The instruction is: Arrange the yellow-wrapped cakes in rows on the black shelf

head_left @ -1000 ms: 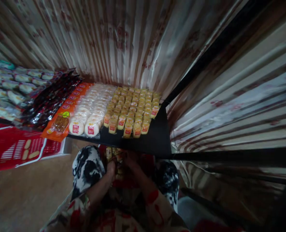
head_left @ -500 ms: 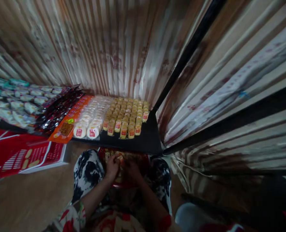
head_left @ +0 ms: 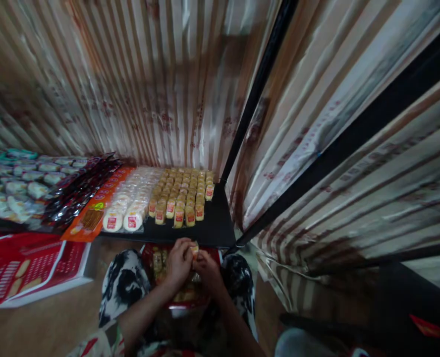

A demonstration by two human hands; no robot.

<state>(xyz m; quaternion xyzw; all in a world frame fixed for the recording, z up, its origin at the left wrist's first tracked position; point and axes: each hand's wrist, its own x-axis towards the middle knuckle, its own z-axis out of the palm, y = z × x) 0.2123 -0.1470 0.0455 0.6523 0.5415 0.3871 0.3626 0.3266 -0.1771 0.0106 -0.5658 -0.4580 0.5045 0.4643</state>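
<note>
Between my fingers is a small wrapped snack cake (head_left: 194,250) with a yellowish body and a reddish label. My left hand (head_left: 180,262) pinches it from the left, and my right hand (head_left: 207,267) grips its right side. Both hands are above a red box (head_left: 144,254) between my knees, which holds several more yellow packets (head_left: 158,260). Beyond them, on a black shelf (head_left: 212,229), rows of the same yellow wrapped cakes (head_left: 179,198) stand close together. My fingertips hide part of the held packet.
White round packaged cakes (head_left: 133,220), an orange packet (head_left: 88,218), dark shiny packets (head_left: 71,201) and white-green packets (head_left: 27,181) line the shelf leftward. A red printed carton (head_left: 37,270) is at left. Black poles (head_left: 259,84) and striped plastic sheeting (head_left: 160,89) bound the back and right.
My hands have risen out of the box towards the shelf edge, with the wrapped cake between them. The view has shifted, so the shelf sits lower and further left.
</note>
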